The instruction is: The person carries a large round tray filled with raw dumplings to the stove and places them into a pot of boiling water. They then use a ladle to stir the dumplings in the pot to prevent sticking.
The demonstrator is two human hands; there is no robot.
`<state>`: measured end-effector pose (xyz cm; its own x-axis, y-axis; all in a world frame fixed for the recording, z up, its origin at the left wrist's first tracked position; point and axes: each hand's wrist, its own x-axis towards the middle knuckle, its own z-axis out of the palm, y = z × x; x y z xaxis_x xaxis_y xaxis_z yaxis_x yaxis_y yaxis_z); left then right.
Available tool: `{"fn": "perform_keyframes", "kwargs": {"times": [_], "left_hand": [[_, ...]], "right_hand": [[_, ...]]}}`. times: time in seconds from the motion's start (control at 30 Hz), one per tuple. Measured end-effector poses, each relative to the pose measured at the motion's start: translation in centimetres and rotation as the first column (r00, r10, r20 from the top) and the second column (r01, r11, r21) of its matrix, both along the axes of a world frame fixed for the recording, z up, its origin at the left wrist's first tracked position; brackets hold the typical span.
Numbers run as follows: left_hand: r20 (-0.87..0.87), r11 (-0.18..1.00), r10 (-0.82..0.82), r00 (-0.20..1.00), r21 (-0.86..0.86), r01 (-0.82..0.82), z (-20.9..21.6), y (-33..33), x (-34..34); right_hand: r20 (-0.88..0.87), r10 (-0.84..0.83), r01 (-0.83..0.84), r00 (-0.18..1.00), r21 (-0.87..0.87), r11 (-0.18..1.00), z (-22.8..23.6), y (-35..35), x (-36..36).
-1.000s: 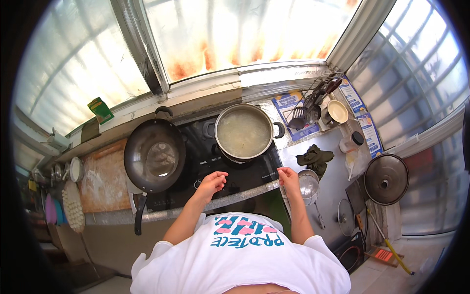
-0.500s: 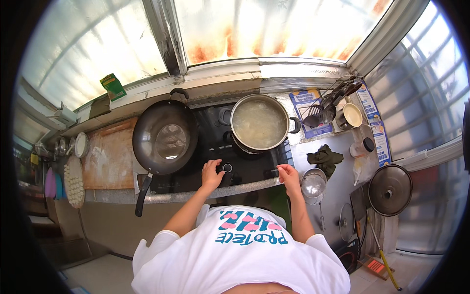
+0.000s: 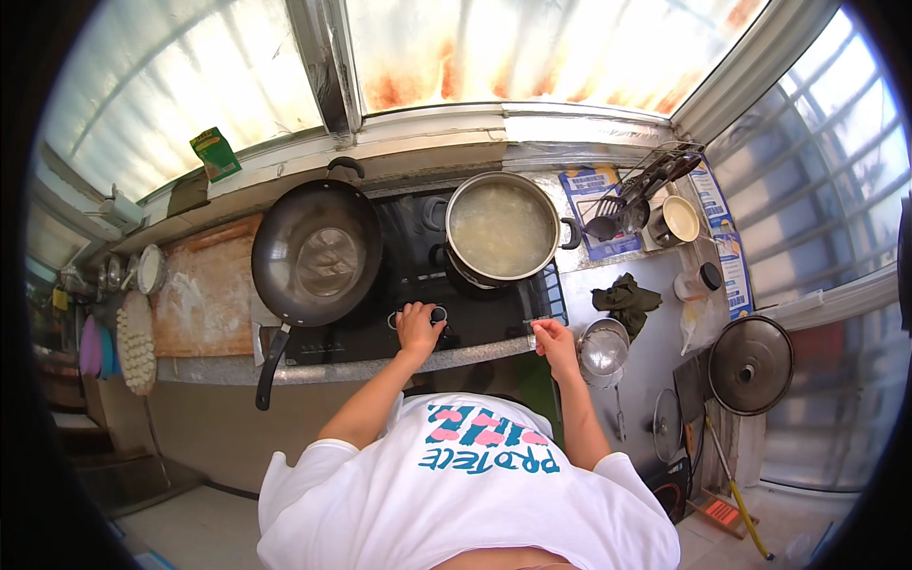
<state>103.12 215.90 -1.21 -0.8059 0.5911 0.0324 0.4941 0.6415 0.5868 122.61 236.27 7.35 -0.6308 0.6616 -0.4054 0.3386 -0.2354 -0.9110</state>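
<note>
My left hand (image 3: 416,331) is at the front of the black glass cooktop (image 3: 494,309), its fingers closed on a round stove knob (image 3: 438,314). Another knob's ring (image 3: 392,321) shows partly beside that hand. My right hand (image 3: 555,344) hovers by the cooktop's front right edge, thumb and fingertips pinched together; what they hold, if anything, is too small to make out. Behind the hands stands a two-handled pot (image 3: 503,228) of cloudy, pale liquid on the right burner. To the left sits a dark wok (image 3: 285,237) with a little clear liquid at its bottom.
A floury wooden board (image 3: 204,294) lies left of the wok, beside a tray of pale dumplings (image 3: 139,347). At right are a metal strainer (image 3: 603,351), a dark cloth (image 3: 627,302), a cream mug (image 3: 678,220), utensils in a rack (image 3: 636,204) and a large lid (image 3: 750,367).
My left hand has moved slightly right and closed its fingers on the knob. My right hand stays pinched near the same place. The whole view has shifted a little.
</note>
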Motion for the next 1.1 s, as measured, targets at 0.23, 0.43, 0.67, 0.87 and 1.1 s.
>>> {"fn": "perform_keyframes", "kwargs": {"times": [0.23, 0.43, 0.67, 0.87, 1.1], "left_hand": [[-0.030, 1.000, -0.001, 1.000, 0.019, 0.001, -0.3, 0.0, -0.1], [0.008, 0.999, 0.020, 1.000, -0.026, -0.020, 0.0, 0.2, 0.0], [0.002, 0.999, 0.035, 0.999, -0.039, -0.035, -0.3, 0.3, 0.1], [-0.066, 0.999, 0.039, 0.997, 0.003, -0.039, -0.9, 0.2, 0.1], [-0.030, 0.998, 0.042, 0.999, -0.050, -0.044, -0.5, 0.3, 0.2]], "right_hand": [[0.015, 0.007, -0.007, 1.000, 0.004, 1.000, 0.0, -0.1, 0.3], [0.022, 0.000, 0.000, 1.000, -0.008, 1.000, 0.1, -0.2, 0.4], [0.021, 0.002, -0.002, 1.000, -0.005, 1.000, 0.1, -0.2, 0.5], [0.014, 0.004, -0.004, 1.000, -0.008, 1.000, 0.1, -0.2, 0.6], [0.011, 0.002, -0.002, 1.000, 0.004, 1.000, -0.2, -0.3, 0.7]]}}
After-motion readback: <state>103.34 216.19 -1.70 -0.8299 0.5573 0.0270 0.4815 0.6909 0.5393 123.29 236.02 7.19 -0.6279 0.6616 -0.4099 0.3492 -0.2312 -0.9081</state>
